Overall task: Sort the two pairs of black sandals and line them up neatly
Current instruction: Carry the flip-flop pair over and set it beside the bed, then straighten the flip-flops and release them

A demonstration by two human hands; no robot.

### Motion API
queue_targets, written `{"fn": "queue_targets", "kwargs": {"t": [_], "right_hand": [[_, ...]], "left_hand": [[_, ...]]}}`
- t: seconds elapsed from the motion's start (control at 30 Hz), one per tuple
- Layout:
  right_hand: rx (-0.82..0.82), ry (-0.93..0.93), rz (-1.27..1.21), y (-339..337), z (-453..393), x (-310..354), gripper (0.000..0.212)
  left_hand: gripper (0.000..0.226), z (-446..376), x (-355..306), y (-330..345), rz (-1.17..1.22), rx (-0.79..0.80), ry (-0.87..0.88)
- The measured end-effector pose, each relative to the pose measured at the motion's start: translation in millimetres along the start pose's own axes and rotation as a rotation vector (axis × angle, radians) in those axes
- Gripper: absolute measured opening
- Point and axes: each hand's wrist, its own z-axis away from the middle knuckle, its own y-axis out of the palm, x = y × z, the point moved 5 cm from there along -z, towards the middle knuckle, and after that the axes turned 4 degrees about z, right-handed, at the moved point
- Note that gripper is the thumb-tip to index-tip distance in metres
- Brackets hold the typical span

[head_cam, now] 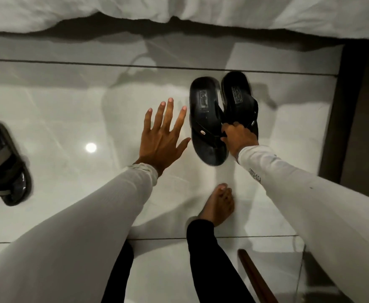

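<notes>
Your right hand (239, 138) pinches both thong sandals (221, 114) by their straps above the floor tiles (70, 106), left hand (161, 136) splayed empty beside them; they look light, flexible, strap-gripped best.

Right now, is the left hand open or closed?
Open: the left hand has its fingers spread wide above the floor, holding nothing.

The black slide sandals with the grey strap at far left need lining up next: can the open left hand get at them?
Probably yes: the left hand is empty, and only bare glossy tile floor separates it from the slide sandals.
</notes>
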Motion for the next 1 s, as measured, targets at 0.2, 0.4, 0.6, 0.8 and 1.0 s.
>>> {"fn": "queue_targets", "kwargs": {"t": [0.2, 0.4, 0.6, 0.8, 1.0], "right_hand": [[-0.055, 0.0, -0.044, 2.5, 3.5, 0.5, 0.024], [-0.089, 0.009, -0.074, 2.3, 1.9, 13.9, 0.026], [-0.067, 0.031, -0.063, -0.4, -0.3, 20.2, 0.028], [-0.05, 0.042, -0.075, 0.9, 1.1, 25.2, 0.029], [-0.003, 0.066, -0.066, 1.2, 3.1, 32.6, 0.031]], "left_hand": [[0.08, 0.9, -2.2, -6.2, -0.046, 0.019, -0.001], [0.08, 7.9, 13.3, -9.6, -0.082, 0.025, -0.02], [0.082, 12.6, 23.4, -7.8, -0.09, 0.047, -0.033], [0.081, 13.3, 24.7, -8.3, -0.081, 0.051, -0.029], [0.08, 14.6, 33.5, -13.5, -0.088, 0.054, -0.03]]}}
